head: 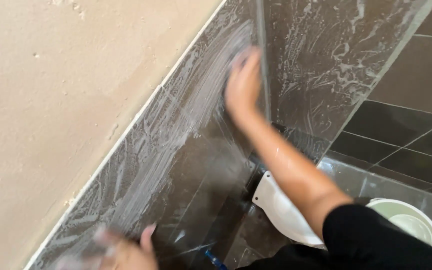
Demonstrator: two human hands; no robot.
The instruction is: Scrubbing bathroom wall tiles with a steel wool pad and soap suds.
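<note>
The right hand [243,85] is raised against the soapy dark tiles [176,150], close to the inner corner where two tiled walls meet. It is blurred, and whether it presses flat or grips a cloth or sponge cannot be told. White suds streak the tiles from the upper edge, along the pale plaster wall [51,100], down to the bottom left. There the left hand [128,252] rests against the wet tiles, fingers apparently spread, blurred too. Below the right forearm stands a white toilet [281,215], and a pale bucket [411,220] sits near the bottom right corner on the floor.
</note>
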